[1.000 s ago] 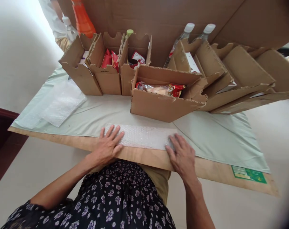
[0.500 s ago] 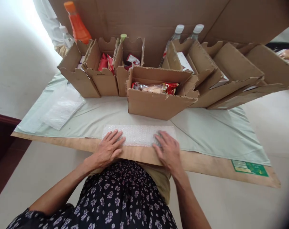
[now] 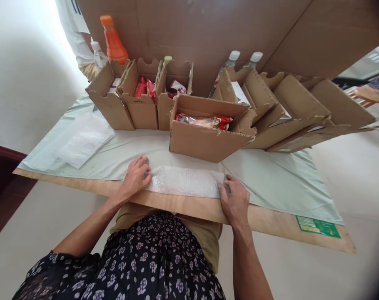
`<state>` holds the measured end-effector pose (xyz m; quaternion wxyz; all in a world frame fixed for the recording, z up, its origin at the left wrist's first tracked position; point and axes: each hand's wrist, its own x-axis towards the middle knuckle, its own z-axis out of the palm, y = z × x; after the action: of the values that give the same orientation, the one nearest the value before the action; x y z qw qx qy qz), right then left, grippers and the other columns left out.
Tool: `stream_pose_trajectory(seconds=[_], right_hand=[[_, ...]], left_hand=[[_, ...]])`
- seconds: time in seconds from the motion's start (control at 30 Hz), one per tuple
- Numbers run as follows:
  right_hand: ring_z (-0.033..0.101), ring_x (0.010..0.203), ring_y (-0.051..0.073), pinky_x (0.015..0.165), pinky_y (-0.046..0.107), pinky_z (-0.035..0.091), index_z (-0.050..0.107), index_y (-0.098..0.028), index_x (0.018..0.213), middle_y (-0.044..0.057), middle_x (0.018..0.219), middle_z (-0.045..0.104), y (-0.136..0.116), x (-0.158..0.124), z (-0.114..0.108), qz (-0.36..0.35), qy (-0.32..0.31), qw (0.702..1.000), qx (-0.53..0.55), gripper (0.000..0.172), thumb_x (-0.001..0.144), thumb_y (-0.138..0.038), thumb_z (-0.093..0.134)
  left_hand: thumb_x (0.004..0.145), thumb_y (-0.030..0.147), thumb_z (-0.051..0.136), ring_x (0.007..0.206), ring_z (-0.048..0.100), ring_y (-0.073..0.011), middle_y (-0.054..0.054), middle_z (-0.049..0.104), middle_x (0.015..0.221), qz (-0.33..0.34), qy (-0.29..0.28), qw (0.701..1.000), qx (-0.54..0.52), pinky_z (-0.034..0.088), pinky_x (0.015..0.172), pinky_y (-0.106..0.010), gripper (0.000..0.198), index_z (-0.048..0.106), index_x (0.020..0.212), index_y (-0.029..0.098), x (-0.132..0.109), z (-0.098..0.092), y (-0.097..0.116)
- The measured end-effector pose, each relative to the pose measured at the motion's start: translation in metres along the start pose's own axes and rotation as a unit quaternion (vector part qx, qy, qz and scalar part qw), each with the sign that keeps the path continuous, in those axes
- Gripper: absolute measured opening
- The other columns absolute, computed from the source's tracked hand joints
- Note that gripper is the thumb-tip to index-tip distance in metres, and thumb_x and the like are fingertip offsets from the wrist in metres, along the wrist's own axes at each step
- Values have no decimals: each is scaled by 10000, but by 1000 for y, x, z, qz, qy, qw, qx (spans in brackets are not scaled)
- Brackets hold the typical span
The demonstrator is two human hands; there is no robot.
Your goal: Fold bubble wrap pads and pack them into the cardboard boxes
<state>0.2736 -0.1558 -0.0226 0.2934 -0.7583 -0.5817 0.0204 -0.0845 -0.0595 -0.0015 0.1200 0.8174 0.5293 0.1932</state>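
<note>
A folded strip of bubble wrap lies along the near edge of the table, its ends slightly puckered. At its left end, my left hand has its fingers curled in on the plastic. My right hand grips the right end, thumb and fingers bent around the corner. Just beyond the strip stands a cardboard box with a food packet in clear and red wrapping inside.
More bubble wrap sheets lie on the left. Several open cardboard bins line the back, with a red packet in one. Behind them stand an orange bottle, white-capped bottles and a tall cardboard panel.
My hands have gone from lying flat on the bubble wrap to its two ends, spreading outward, and their fingers have curled. The view has shifted slightly.
</note>
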Motion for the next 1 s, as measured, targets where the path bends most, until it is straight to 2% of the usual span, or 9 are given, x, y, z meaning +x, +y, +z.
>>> stream_pose_trajectory(seconds=[0.1,0.23,0.33,0.43,0.53,0.67,0.73,0.87,1.0], right_hand=[[700,893,248,815,378,528,693,-207,980,92,996,773,-5,-7,-15,5,45,997,55,286,943,-444,536],[709,814,216,760,326,531,702,-218,1030,54,918,772,-43,-1,-37,-106,114,984,82,151,952,-318,621],[708,853,187,804,305,506,687,-220,1063,38,941,776,-90,18,-36,-261,132,951,97,150,961,-157,597],[679,842,170,802,301,459,667,-206,1020,28,920,769,-141,52,-14,-366,115,919,95,157,987,-119,541],[630,798,189,768,330,425,678,-193,993,43,896,753,-191,94,14,-411,58,909,37,207,1010,-144,477],[595,1161,288,926,413,442,600,-145,1350,150,1322,679,-230,123,30,-414,21,910,4,372,984,-178,535],[538,1297,304,1014,444,432,539,-160,1435,155,1447,605,-223,115,28,-412,20,910,35,446,991,-195,539],[623,1181,283,924,425,503,581,-204,1379,129,1327,684,-159,63,25,-393,-58,915,64,407,980,-161,508],[603,1248,304,950,459,526,500,-192,1480,158,1414,635,-110,2,27,-379,-168,908,61,584,904,-93,506]], left_hand=[[858,226,570,1057,695,-272,-103,740,1122,-27,-1,997,-70,558,965,-438,133,667,947,205,-12,-14,9],[869,304,594,643,611,-147,-14,713,935,-92,-34,982,-159,540,714,-305,409,635,1267,221,-35,-35,21],[847,329,619,674,596,-146,4,670,880,-123,-47,969,-209,503,699,-283,492,625,1328,223,-51,-42,22],[838,359,625,754,592,-168,4,620,831,-164,-30,950,-264,486,733,-290,490,642,1301,198,-64,-41,17],[853,390,620,765,557,-165,7,580,824,-214,-1,919,-331,462,721,-282,578,580,1388,174,-72,-33,16],[883,393,622,689,464,-130,46,475,767,-253,38,877,-408,397,659,-241,729,426,1551,176,-76,-20,21],[875,394,637,657,422,-122,56,447,736,-258,29,863,-434,370,634,-236,702,482,1525,178,-76,-16,24],[828,401,704,689,471,-136,19,554,748,-263,-31,829,-492,404,658,-261,466,732,1229,167,-73,-18,25],[765,343,765,809,602,-168,-30,680,894,-297,-76,719,-624,508,760,-307,415,755,1143,173,-68,-26,23]])
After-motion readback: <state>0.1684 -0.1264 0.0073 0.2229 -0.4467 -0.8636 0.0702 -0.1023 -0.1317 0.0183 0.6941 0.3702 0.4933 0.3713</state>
